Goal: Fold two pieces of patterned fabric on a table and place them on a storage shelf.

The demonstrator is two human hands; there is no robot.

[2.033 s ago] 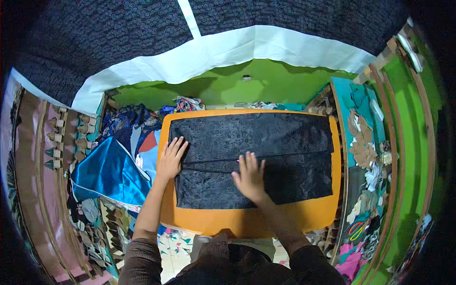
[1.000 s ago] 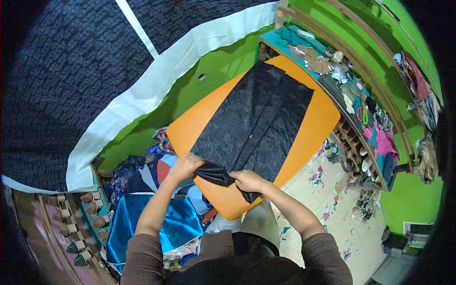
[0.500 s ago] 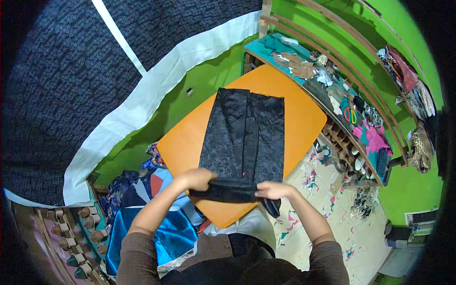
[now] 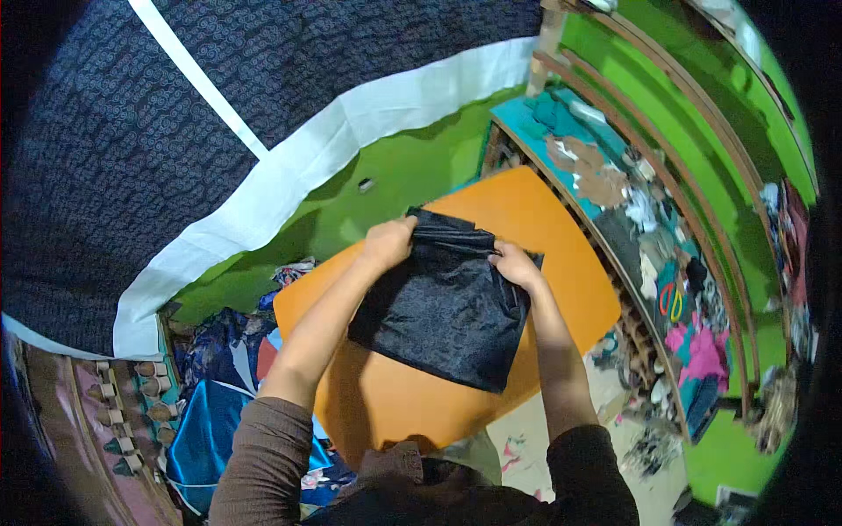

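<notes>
A folded black garment [image 4: 438, 307] with a faint woven pattern lies on the orange tabletop [image 4: 403, 403]. Its near edge rests flat, while the far end is bunched up between my hands. My left hand [image 4: 390, 243] is closed on the far left corner of this cloth. At the far right side, my right hand [image 4: 516, 265] pinches the bunched edge, thumb on top. Part of the fingers of both hands is hidden by the fabric.
A teal-topped shelf [image 4: 526, 123] along the right holds fabric scraps and scissors [image 4: 671, 302] with red and yellow handles. Shiny blue cloth [image 4: 206, 434] is piled at the left. Large dark patterned cloth [image 4: 263, 79] with a white border hangs ahead. Scraps litter the floor [image 4: 526, 438].
Both hands have moved from the garment's near end to its far end. The garment now lies shorter and turned, its far edge gathered up. The head view has shifted.
</notes>
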